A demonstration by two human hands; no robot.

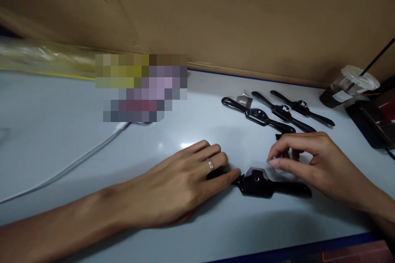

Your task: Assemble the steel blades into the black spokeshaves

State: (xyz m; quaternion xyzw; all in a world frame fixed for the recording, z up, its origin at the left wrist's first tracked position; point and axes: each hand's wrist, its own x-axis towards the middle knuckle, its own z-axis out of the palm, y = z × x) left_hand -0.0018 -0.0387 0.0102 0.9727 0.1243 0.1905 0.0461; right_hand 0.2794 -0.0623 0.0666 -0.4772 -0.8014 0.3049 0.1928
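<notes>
A black two-handled tool (256, 187) lies near the front of the table, a silver blade (253, 170) showing at its middle. My left hand (188, 176), a ring on one finger, is closed over the tool's left handle. Above its right handle, my right hand (304, 158) pinches a small shiny piece (273, 162) between thumb and forefinger. Behind lie a similar black tool (257, 116), with a loose metal blade (244, 100) beside it, and two more black tools (285, 111) (304, 107) with silver screws.
A lidded cup (342, 86) with a dark drink and straw stands at the back right, by a black object (368, 121). A white cable (77, 158) crosses the left side. Cardboard (231, 16) rises behind the table; plastic wrap (46, 57) lies back left.
</notes>
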